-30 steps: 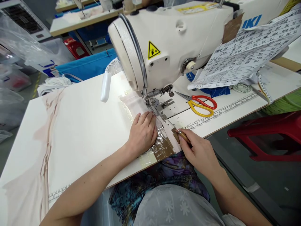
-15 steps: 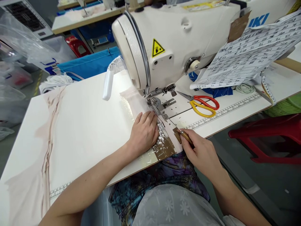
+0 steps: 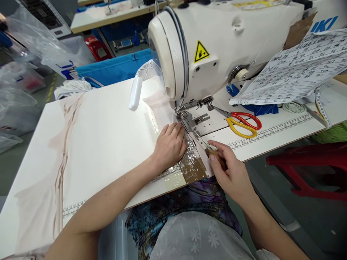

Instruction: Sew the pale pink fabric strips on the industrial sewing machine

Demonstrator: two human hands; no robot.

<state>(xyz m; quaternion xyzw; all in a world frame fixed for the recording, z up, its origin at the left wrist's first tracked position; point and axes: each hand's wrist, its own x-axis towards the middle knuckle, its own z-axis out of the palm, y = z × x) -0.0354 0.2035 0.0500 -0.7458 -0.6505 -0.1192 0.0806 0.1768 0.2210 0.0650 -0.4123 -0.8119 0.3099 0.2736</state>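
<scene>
My left hand [image 3: 170, 145] lies flat, fingers together, on a pale pink fabric strip [image 3: 160, 108] just before the presser foot [image 3: 187, 118] of a white sewing machine [image 3: 222, 47]. My right hand [image 3: 230, 171] pinches a thin wooden-handled tool [image 3: 217, 154] whose metal tip points toward the presser foot along the strip's right edge. Clear and brown tape [image 3: 191, 167] covers the table edge under the strip, between both hands.
Red and yellow scissors [image 3: 242, 122] lie right of the needle plate. A printed paper sheet [image 3: 295, 70] hangs off the machine. More pink fabric [image 3: 63, 144] trails down the white table's [image 3: 108, 137] left side. A red stool [image 3: 311, 169] stands at right, a blue bin [image 3: 114, 68] behind.
The view shifted, so everything sits further right in frame. My right hand has crept slightly forward with the tool toward the presser foot; my left hand stays pressed on the strip.
</scene>
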